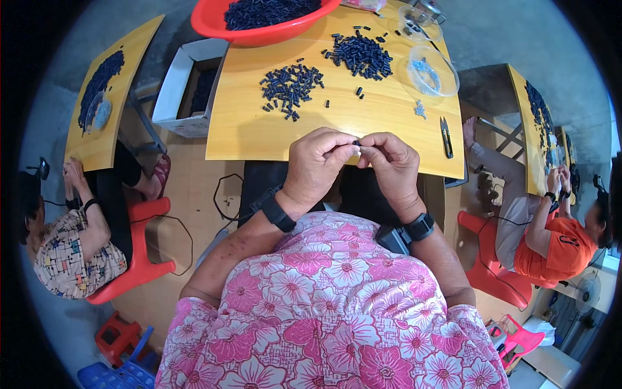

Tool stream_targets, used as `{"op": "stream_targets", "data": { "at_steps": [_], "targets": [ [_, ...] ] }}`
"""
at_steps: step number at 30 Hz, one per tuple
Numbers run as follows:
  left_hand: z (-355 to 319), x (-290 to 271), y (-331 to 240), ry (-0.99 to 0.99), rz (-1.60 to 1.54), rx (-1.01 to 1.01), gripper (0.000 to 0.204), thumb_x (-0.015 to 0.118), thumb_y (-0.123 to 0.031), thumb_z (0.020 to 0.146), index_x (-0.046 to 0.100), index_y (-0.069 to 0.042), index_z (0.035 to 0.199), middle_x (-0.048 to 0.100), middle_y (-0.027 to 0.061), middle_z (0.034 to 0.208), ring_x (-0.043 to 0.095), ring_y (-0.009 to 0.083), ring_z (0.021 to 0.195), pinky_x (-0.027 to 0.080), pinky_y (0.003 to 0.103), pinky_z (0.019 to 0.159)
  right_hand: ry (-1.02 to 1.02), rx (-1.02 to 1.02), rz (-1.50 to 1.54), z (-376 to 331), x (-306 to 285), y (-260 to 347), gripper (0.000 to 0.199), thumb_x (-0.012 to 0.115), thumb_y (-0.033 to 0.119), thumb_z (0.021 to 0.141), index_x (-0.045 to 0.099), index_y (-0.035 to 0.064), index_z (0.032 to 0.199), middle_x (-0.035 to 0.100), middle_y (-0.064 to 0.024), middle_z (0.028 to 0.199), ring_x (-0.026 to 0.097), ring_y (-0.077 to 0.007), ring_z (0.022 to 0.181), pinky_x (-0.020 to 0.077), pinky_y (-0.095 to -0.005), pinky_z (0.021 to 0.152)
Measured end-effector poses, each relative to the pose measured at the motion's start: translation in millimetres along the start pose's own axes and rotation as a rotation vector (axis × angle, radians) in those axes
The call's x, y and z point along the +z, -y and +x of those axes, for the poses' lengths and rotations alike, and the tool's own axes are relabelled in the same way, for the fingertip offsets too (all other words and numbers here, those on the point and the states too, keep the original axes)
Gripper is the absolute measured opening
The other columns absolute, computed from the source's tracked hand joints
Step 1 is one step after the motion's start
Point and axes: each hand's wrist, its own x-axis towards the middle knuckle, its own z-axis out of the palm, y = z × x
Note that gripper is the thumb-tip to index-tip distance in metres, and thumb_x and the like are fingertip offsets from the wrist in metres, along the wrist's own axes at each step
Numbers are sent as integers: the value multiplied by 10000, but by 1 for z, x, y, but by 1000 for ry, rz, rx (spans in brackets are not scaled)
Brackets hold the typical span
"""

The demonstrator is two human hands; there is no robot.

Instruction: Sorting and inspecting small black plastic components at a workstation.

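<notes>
My left hand [319, 161] and my right hand [391, 162] meet at the near edge of the yellow table [249, 137]. Thumbs and forefingers pinch a small black cylindrical part [356, 143] between them; the fingers hide most of it. Beyond my hands lie two heaps of short black cylindrical parts, a looser left heap [290, 87] and a denser right heap [360, 56]. To the right a clear round tub [433, 72] holds tiny pale-blue pieces, and a small pile of such pieces [420, 109] lies below it. Small black-handled thread snips [446, 137] rest near the right edge.
A red basin [210, 24] full of black parts stands at the table's far left. A white box [170, 97] sits left of the table. People work at side tables on the left [74, 227] and right [551, 240], seated on red stools.
</notes>
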Motion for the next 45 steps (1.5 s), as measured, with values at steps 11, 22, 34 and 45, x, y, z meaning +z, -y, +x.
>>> {"op": "stream_targets", "data": {
  "at_steps": [11, 22, 34, 45],
  "targets": [
    [6, -2, 6, 104, -40, -17, 74, 704, -21, 841, 693, 16, 905, 655, 51, 812, 621, 119, 755, 489, 260, 650, 142, -41, -24, 3, -10, 10, 275, 633, -105, 833, 713, 31, 1059, 683, -63, 862, 637, -113, 688, 532, -226, 625],
    [16, -5, 14, 268, -84, -168, 64, 738, -18, 807, 710, 23, 848, 642, 28, 730, 584, 90, 647, 462, 231, 593, 165, -108, -151, 11, -20, -7, 145, 707, 20, 807, 730, 65, 942, 686, -90, 833, 647, -211, 732, 521, -298, 680],
    [29, 12, 35, 237, 10, -83, 85, 754, 17, 767, 710, 8, 839, 653, 54, 758, 599, 114, 674, 464, 248, 596, -40, -109, -404, 20, -45, -18, 115, 681, 47, 830, 711, 38, 940, 684, -132, 851, 669, -278, 776, 534, -337, 709],
    [22, 11, 53, 231, -6, -127, 90, 746, 30, 784, 711, 1, 860, 665, 60, 826, 623, 110, 716, 496, 230, 629, -456, 169, -872, 61, -116, -69, 125, 644, 138, 793, 708, 40, 836, 674, -177, 815, 656, -352, 747, 527, -410, 687]
  ]
}}
